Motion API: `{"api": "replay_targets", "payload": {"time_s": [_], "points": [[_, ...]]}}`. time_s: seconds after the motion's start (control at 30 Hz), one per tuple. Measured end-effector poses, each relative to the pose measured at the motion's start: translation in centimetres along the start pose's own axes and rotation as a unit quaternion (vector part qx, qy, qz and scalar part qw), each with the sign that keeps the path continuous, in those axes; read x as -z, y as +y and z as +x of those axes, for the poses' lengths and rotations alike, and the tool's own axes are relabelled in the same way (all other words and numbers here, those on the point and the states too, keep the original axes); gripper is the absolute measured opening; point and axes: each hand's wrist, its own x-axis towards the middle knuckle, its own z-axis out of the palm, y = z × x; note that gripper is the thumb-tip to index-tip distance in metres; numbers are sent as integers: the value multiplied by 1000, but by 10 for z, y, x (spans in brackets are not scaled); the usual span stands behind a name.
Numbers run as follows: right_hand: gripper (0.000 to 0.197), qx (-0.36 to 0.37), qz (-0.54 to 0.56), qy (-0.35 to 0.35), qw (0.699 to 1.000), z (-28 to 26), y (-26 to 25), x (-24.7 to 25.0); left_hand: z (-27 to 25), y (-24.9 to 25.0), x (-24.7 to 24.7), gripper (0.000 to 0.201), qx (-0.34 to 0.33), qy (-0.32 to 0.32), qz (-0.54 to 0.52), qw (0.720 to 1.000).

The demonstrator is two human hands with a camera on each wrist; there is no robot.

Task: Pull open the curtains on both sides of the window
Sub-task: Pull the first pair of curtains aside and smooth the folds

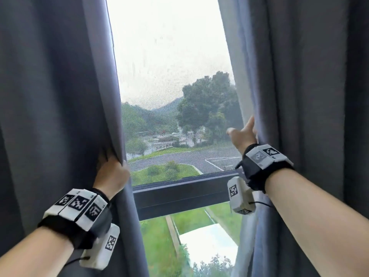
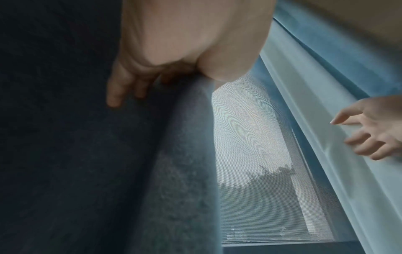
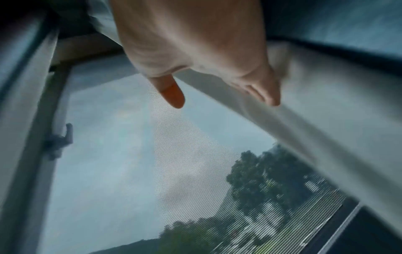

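- The left curtain (image 1: pixel 60 96) hangs on the left of the window (image 1: pixel 171 76), and the right curtain (image 1: pixel 299 86) hangs on the right; a strip of glass shows between them, so both are only partly drawn back.
- The left hand (image 1: pixel 112 172) is clamped on the inner edge of the left curtain, with the cloth bunched in the curled fingers (image 2: pixel 121 89) low on the panel, just above the dark window frame (image 1: pixel 179 194).
- The right hand (image 1: pixel 244 134) lies against the inner edge of the right curtain with its fingers nearly straight and the thumb (image 3: pixel 172 92) held apart. It touches or pushes the cloth rather than gripping it.
- A pale lining (image 3: pixel 304 130) runs along the right curtain's edge, beneath the right hand.
- The cloth looks thick, soft and limp. It falls in deep folds and crumples where it is held, so it likely gives no stiffness to push against.
- It seems fairly heavy for cloth, yet nothing about it looks fragile; a firm pull should be safe.
- The best hold, in my judgement, is the inner edge, with a good fold gathered in the fist as the left hand has.
- Flat fingers may slide on the smooth lining, so the right hand would do better to curl round the edge.
- Pulling sideways and level, not downward, should spare whatever holds the curtains at the top, which is out of view.
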Motion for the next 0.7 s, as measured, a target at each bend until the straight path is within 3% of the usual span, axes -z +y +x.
{"api": "replay_targets", "payload": {"time_s": [0.1,0.23,0.4,0.6,0.7], "points": [[87,13,17,-46,999,-11,-9,-19,2,-4,-1,41,5,-1,-11,1000],[90,88,43,-138,986,-29,-35,-53,-3,-11,7,56,-6,24,-59,998],[98,180,110,-220,952,-56,-87,-87,-15,-35,35,51,-32,2,-151,988],[114,202,140,-350,904,-87,-154,-120,-42,-70,87,38,33,-43,-179,982],[106,206,164,-387,884,-96,-179,-133,-60,-85,119,37,61,-101,-162,980]]}}
